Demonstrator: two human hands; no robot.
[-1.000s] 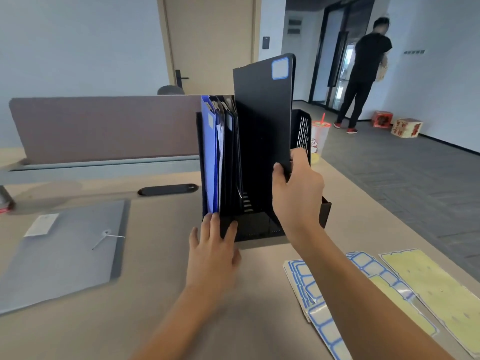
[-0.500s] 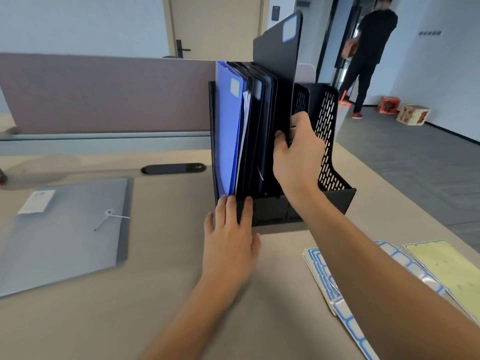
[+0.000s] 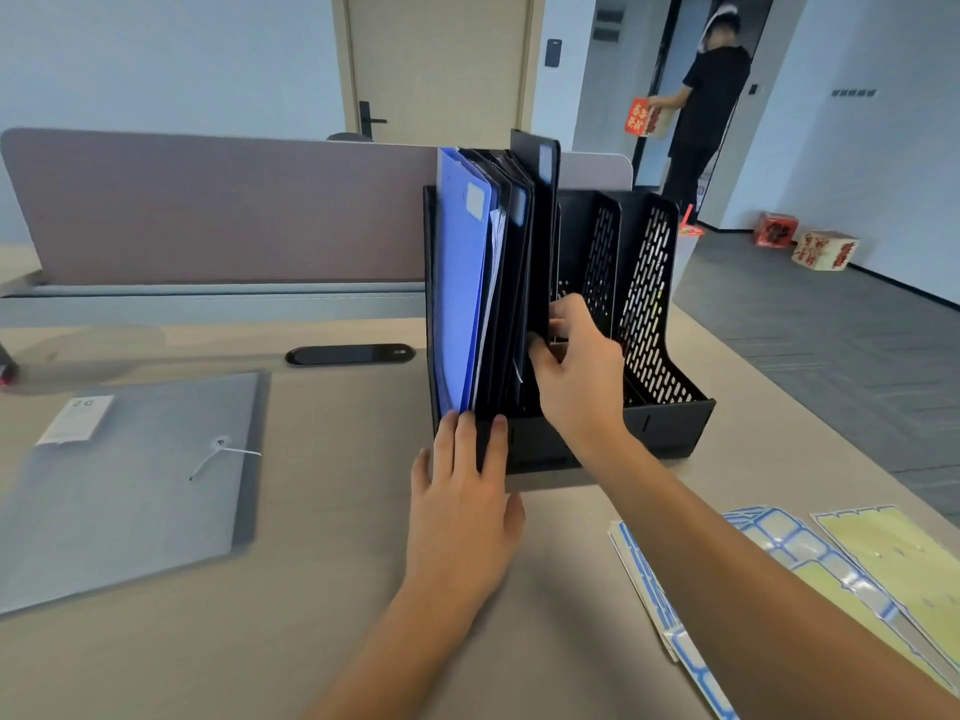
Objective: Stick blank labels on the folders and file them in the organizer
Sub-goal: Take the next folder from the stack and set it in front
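Note:
A black mesh organizer (image 3: 660, 407) stands on the desk, its left slot packed with a blue folder (image 3: 460, 283) and several dark ones. My right hand (image 3: 576, 376) grips the front edge of a black labelled folder (image 3: 543, 210) that stands upright at the right of that stack, almost level with the others. My left hand (image 3: 462, 496) lies flat against the organizer's front left corner, fingertips on the folders' lower edges. A grey string-tie folder (image 3: 130, 485) with a white label lies flat at the left. Blue-bordered label sheets (image 3: 675, 605) lie at the right.
Yellow backing sheets (image 3: 893, 558) lie beside the label sheets near the desk's right edge. A grey-pink partition (image 3: 208, 215) runs behind the desk, with a black cable grommet (image 3: 350, 354) in front. A person in black stands at the far doorway (image 3: 706, 106).
My right hand has lowered the black labelled folder down into the organizer's left slot beside the others. My left hand stays pressed at the organizer's front.

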